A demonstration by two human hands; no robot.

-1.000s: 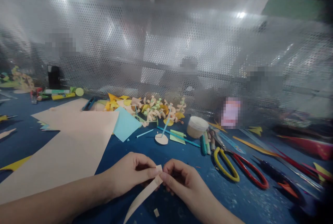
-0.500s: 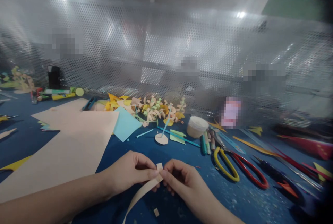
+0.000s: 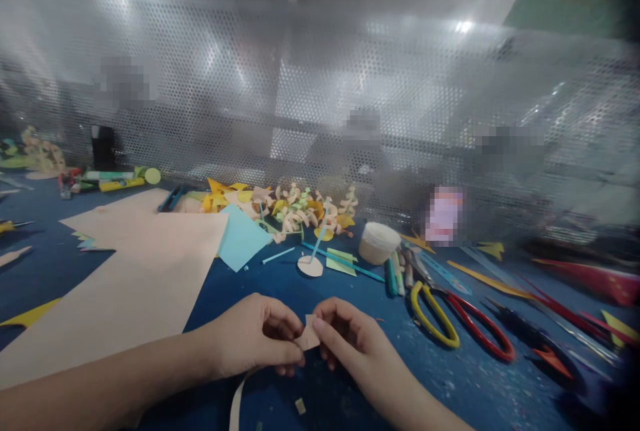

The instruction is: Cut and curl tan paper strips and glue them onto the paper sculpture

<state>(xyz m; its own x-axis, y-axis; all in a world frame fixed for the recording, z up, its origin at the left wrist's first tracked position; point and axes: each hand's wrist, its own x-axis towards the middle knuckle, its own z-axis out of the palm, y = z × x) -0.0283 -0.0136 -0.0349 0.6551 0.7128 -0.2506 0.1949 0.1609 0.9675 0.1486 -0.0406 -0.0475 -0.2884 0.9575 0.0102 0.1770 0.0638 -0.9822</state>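
Observation:
A narrow pale paper strip (image 3: 237, 401) curves down from beneath my left hand (image 3: 255, 337), whose thumb and fingers pinch it near its folded end. My right hand (image 3: 350, 341) pinches the other side of that small folded end between thumb and index finger. The two hands are close together above the blue table. A tiny cut piece of pale paper (image 3: 300, 406) lies below them. Beyond the hands, a pale paper disc (image 3: 311, 266) carries an upright light-blue strip.
Large pale paper sheets (image 3: 165, 271) and a light-blue sheet (image 3: 243, 237) lie left. Scissors (image 3: 435, 314) with yellow and red handles, a white tub (image 3: 379, 243) and a dark pointed tool (image 3: 530, 331) are right. Curled paper pieces (image 3: 295, 207) sit behind, before a perforated screen (image 3: 200, 104).
The folded end of the strip has turned between my fingers and shows a wider face. The strip's hanging part has shifted left, partly behind my left hand.

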